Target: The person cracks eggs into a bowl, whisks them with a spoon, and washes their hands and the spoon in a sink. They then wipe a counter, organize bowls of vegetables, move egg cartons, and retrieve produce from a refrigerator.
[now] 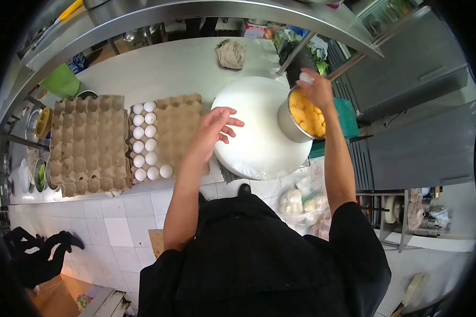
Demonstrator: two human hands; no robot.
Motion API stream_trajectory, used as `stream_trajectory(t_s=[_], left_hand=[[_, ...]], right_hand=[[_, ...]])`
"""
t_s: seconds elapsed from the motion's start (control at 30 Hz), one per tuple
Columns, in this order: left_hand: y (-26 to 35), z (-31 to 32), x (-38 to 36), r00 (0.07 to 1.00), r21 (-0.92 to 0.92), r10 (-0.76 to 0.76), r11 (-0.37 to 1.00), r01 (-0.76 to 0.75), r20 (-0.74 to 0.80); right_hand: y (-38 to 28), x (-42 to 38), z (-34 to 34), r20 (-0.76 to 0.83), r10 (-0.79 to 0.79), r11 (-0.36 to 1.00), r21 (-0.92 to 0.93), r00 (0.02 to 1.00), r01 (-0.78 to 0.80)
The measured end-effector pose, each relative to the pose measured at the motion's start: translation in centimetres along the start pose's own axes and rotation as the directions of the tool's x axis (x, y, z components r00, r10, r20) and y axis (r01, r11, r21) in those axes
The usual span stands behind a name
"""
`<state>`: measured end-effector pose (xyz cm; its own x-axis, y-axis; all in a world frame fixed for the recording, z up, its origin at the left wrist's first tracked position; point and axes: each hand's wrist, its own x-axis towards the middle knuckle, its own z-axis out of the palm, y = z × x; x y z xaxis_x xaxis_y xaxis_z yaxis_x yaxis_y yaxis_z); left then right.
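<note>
Above the far rim of a metal pot (292, 126), my right hand (318, 91) has its fingers closed around a white egg (306, 78). Yellow egg yolks (308, 114) fill much of the pot. My left hand (217, 129) hangs over the left edge of a round white board (259, 124), fingers apart and empty. Left of it is a cardboard egg tray (177, 127), with several white eggs (150, 131) in its left columns. Another cardboard tray (90, 142), without eggs, lies farther left.
A crumpled cloth (230, 54) lies on the metal counter (158, 63) at the back. A metal shelf edge (195, 9) crosses above. At far left are a green container (61, 81) and bowls. Another person's dark-clothed legs (47, 251) show at lower left.
</note>
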<state>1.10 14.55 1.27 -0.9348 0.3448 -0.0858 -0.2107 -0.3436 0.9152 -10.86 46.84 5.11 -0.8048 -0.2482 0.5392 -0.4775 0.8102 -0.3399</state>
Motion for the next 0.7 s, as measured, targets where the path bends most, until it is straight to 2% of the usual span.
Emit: stream_trajectory(t_s=[0.03, 0.07, 0.1, 0.13, 0.2, 0.23, 0.3, 0.33, 0.4, 0.43, 0.47, 0.53, 0.57, 0.6, 0.63, 0.67, 0.7], left_hand=[[-0.1, -0.2, -0.3, 1.0, -0.003, 0.011, 1.0, -0.011, -0.002], [-0.2, -0.3, -0.7, 0.999, 0.015, -0.015, 1.0, 0.015, -0.032], [-0.4, -0.4, -1.0, 0.997, 0.032, -0.05, 0.998, 0.052, -0.064], [-0.8, -0.5, -1.4, 0.996, 0.03, -0.06, 0.998, 0.062, -0.07], [-1.1, -0.8, -1.4, 0.997, 0.015, -0.054, 0.998, 0.055, -0.052], [-1.3, -0.7, -1.3, 0.997, 0.015, -0.059, 0.998, 0.06, -0.045], [-1.7, -0.7, -1.3, 0.996, 0.021, -0.061, 0.998, 0.063, -0.058], [-1.8, -0.6, -1.2, 0.997, 0.022, -0.061, 0.998, 0.062, -0.056], [-2.1, -0.3, -1.2, 0.997, 0.06, -0.06, 0.996, 0.063, -0.049], [-2.3, -0.2, -1.3, 0.996, 0.063, -0.064, 0.996, 0.068, -0.056], [-2.6, -0.1, -1.4, 0.995, 0.129, -0.07, 0.989, 0.078, -0.066], [-3.6, -0.4, -2.2, 0.99, 0.194, -0.087, 0.975, 0.108, -0.109], [-4.2, -0.5, -2.5, 0.996, 0.224, -0.042, 0.973, 0.06, -0.082], [-4.4, -0.7, -2.6, 0.999, 0.253, 0.002, 0.968, 0.009, -0.044], [-4.0, -0.6, -3.0, 0.996, 0.284, -0.066, 0.955, 0.08, -0.058], [-4.4, -0.8, -3.2, 0.996, 0.281, -0.071, 0.956, 0.082, -0.048], [-5.0, -1.2, -3.3, 0.997, 0.312, -0.01, 0.95, 0.033, -0.073]], right_hand=[[0.0, 0.1, -1.1, -0.002, -0.012, 1.0, -0.003, 1.0, 0.012], [0.0, 0.3, -2.2, -0.061, 0.255, 0.919, 0.326, 0.965, -0.222], [-0.5, 0.4, -3.1, -0.015, 0.514, 0.676, 0.621, 0.857, -0.395], [-1.3, 0.3, -4.0, 0.083, 0.502, 0.339, 0.897, 0.861, -0.285], [-3.4, -0.2, -5.3, 0.244, 0.373, -0.031, 0.968, 0.895, -0.251], [-3.7, -0.2, -5.5, 0.241, 0.381, -0.029, 0.968, 0.892, -0.249], [-4.1, -0.4, -5.8, 0.354, 0.327, -0.181, 0.934, 0.876, -0.31], [-3.5, -0.6, -5.7, 0.352, 0.328, -0.18, 0.934, 0.877, -0.308], [-2.3, -1.1, -5.1, 0.341, 0.467, 0.124, 0.888, 0.816, -0.442], [-2.2, -1.2, -4.9, 0.28, 0.569, 0.36, 0.761, 0.773, -0.54], [-2.0, -1.4, -4.5, 0.295, 0.564, 0.349, 0.761, 0.771, -0.546], [-1.9, -1.8, -3.7, 0.049, 0.432, 0.797, 0.445, 0.9, -0.407], [-2.2, -2.0, -4.2, 0.048, 0.421, 0.869, 0.266, 0.906, -0.418], [-2.4, -1.9, -4.4, 0.075, 0.429, 0.886, 0.16, 0.9, -0.436], [-2.6, -2.1, -4.3, 0.08, 0.399, 0.906, 0.119, 0.913, -0.406], [-2.7, -2.3, -4.5, 0.081, 0.373, 0.923, 0.07, 0.924, -0.378], [-2.7, -2.4, -4.5, 0.073, 0.384, 0.92, 0.057, 0.921, -0.388]])
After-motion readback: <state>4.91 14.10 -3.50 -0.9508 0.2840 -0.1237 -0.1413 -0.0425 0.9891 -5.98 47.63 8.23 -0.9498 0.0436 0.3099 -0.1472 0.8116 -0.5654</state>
